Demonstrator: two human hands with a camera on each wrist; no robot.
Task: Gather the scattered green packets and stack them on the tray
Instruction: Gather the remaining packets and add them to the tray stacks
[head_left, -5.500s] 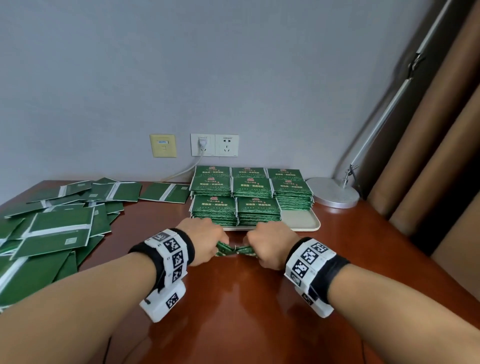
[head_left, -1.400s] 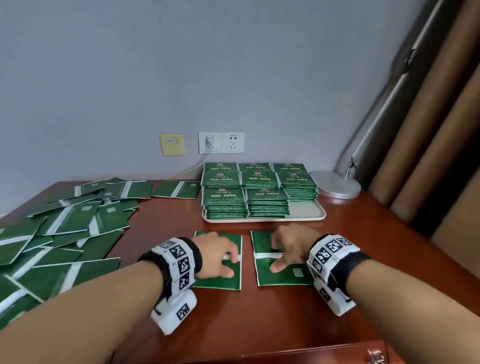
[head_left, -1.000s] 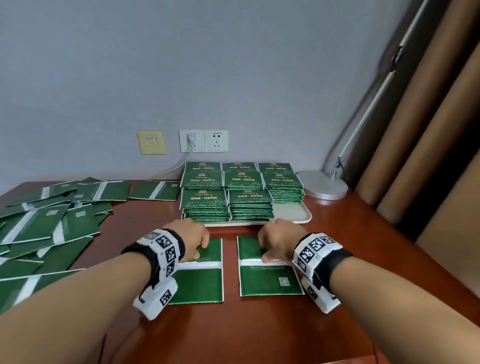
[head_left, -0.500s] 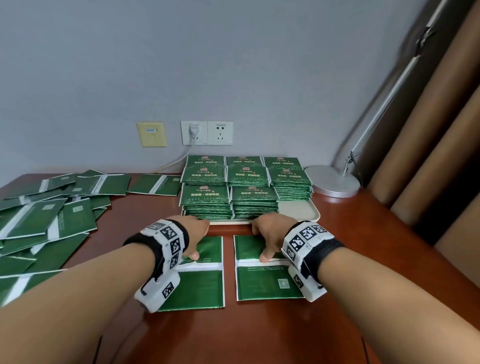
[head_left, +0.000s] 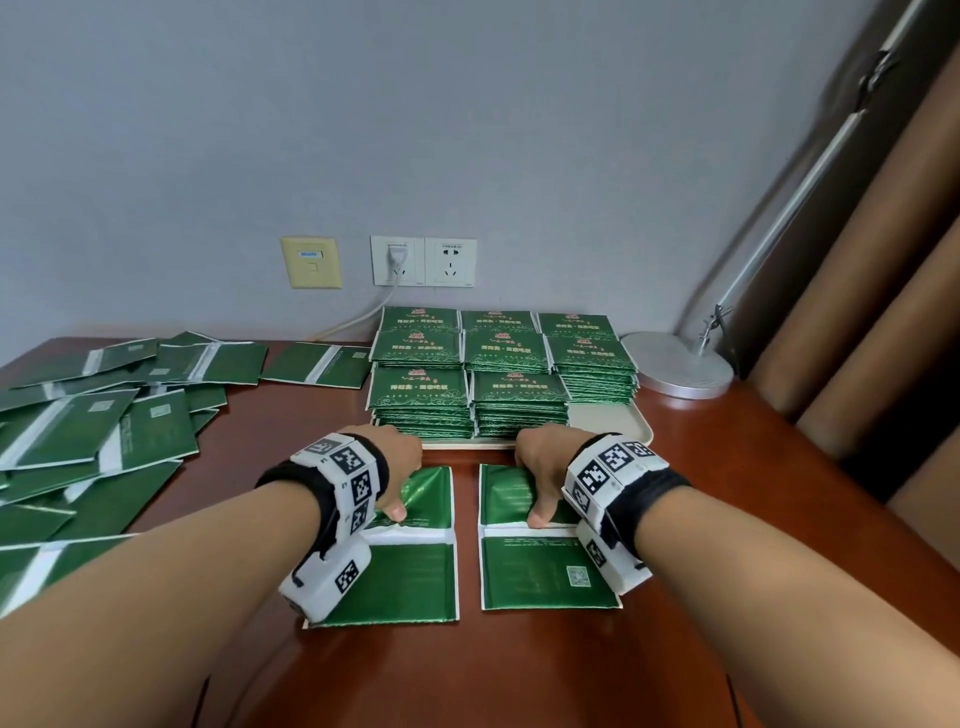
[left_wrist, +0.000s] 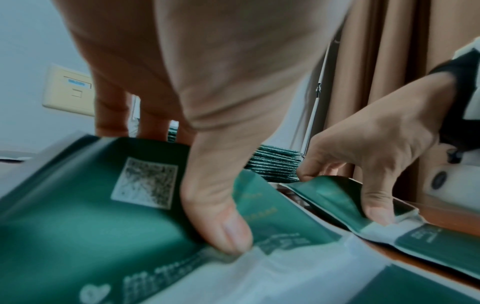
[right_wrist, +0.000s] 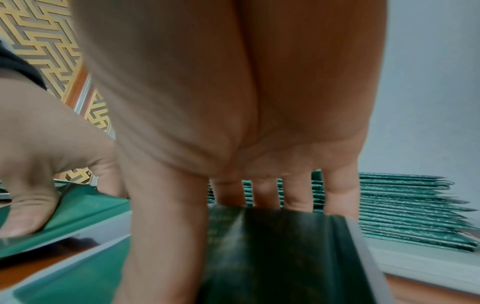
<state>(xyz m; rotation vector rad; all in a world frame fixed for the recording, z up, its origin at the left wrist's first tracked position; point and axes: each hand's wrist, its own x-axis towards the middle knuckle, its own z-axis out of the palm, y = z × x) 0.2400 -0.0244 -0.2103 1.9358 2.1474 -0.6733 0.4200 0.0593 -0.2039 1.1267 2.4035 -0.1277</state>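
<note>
Gripping two green packets (head_left: 400, 551), both hands (head_left: 400, 457) fold far halves.

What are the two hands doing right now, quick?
Left hand: gripping the far half of the left green packet, thumb on top.
Right hand: gripping the far half of the right green packet the same way.

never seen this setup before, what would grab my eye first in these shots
First, the two hands in the near middle of the table: the left hand and the right hand each pinch the far half of an unfolded green packet, the left packet and the right packet lying side by side. Just behind them, neat green stacks fill most of a pale tray. At far left a loose pile of scattered packets sprawls over the wood.
</note>
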